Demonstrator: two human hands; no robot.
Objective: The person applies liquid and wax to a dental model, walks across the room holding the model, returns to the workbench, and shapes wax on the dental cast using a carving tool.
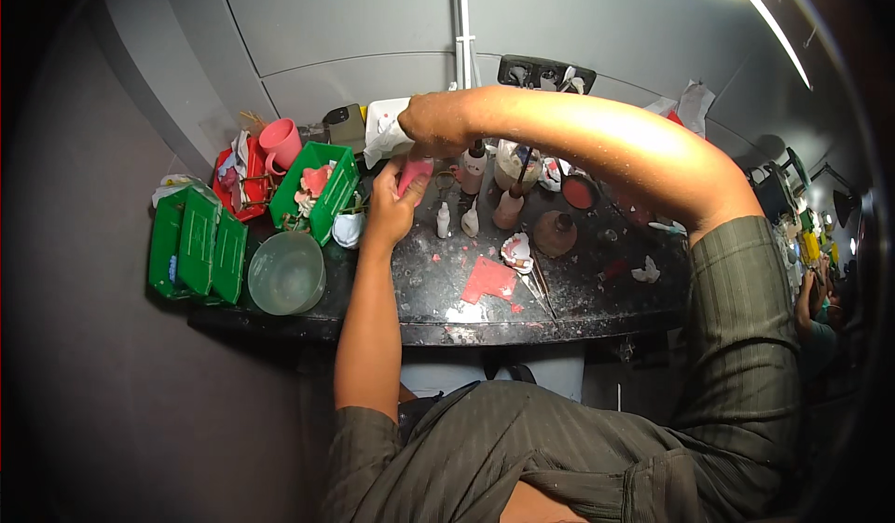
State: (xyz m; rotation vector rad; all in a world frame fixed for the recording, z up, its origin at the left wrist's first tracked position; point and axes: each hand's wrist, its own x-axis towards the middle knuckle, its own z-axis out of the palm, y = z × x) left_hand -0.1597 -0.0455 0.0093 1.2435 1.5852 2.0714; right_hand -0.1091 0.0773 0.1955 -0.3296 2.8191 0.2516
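My left hand (pixel 396 197) is closed around a smooth pink piece (pixel 416 176), whose exact kind I cannot make out. Just above it, my right hand (pixel 436 122) reaches across from the right, fingers bent around a crumpled white sheet (pixel 386 146) like paper or thin plastic. Part of the sheet lies against a white tray (pixel 380 113) behind it. My right forearm hides some of the bench's back. Below the hands stand a small white dropper bottle (pixel 443 221) and a second small white bottle (pixel 470 220).
On the black bench (pixel 419 304) are a red wax sheet (pixel 488 279), a dental cast (pixel 516 252), thin tools (pixel 541 290) and a round brown jar (pixel 556 234). Left are green bins (pixel 331 197), a pink mug (pixel 281 141) and a translucent bowl (pixel 286 273). People work far right.
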